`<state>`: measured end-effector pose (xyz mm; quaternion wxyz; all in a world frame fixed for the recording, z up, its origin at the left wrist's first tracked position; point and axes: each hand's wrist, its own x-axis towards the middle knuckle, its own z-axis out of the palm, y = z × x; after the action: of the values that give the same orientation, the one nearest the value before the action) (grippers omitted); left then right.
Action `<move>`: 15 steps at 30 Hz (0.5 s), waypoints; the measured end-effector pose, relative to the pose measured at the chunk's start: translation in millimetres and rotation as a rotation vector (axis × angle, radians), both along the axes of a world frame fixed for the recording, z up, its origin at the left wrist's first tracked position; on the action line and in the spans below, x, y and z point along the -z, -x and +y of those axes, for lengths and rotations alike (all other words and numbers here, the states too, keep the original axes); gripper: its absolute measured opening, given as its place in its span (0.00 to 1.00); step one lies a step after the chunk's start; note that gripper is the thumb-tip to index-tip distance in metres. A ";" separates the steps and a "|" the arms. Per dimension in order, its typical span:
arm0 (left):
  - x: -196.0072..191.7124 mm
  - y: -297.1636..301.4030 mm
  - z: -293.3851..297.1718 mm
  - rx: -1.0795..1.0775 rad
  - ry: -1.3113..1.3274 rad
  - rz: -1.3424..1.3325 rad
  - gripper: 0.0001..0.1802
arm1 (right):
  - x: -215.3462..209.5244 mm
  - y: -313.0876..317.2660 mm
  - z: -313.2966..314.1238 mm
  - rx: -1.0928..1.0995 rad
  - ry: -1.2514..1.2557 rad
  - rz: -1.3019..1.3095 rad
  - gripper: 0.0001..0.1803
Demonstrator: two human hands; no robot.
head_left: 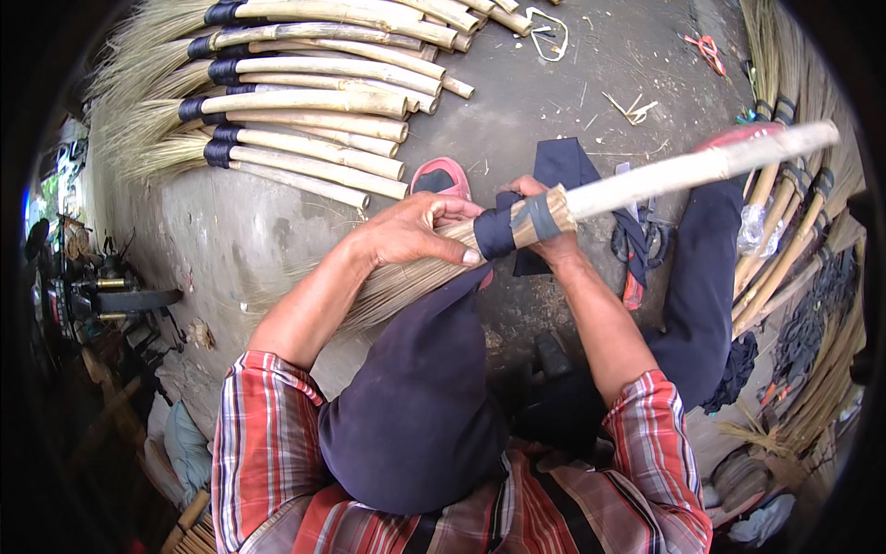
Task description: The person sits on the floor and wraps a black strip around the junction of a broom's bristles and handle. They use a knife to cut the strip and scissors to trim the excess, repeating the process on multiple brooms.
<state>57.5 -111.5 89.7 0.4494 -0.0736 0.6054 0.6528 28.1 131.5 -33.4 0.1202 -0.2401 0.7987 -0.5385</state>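
A grass broom lies slantwise across my raised knee, its pale bamboo handle (701,171) reaching up to the right. Its straw bristles (392,288) fan out to the lower left. Around the neck winds a dark cloth strip (496,233), beside a grey band (543,220). My left hand (420,231) is closed over the bristles just below the winding, thumb on top. My right hand (556,246) curls behind the neck, its fingertips by the dark strip; part of its grip is hidden. Loose dark cloth (565,162) hangs behind that hand.
Several bound brooms (314,102) lie in rows at the far left, handles pointing right. More brooms (771,212) lean along the right side. Between my feet are scissors (637,245) and cloth scraps. A pink sandal (443,173) is on my left foot. Dark machinery (120,294) stands left.
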 end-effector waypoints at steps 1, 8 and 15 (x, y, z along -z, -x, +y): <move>-4.6 -0.7 0.8 0.018 0.022 0.001 0.38 | -11.8 7.7 2.6 0.002 0.008 -0.035 0.13; -31.7 0.0 9.3 0.218 0.140 0.071 0.37 | -70.3 42.9 -1.4 -0.256 -0.028 0.348 0.14; -21.0 -4.1 9.9 0.030 0.006 -0.117 0.32 | -60.5 36.3 -2.9 -0.271 0.032 0.324 0.12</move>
<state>61.6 -101.6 110.7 0.4937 -0.1039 0.5811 0.6386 -8.3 128.6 27.0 0.0578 -0.4308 0.7592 -0.4844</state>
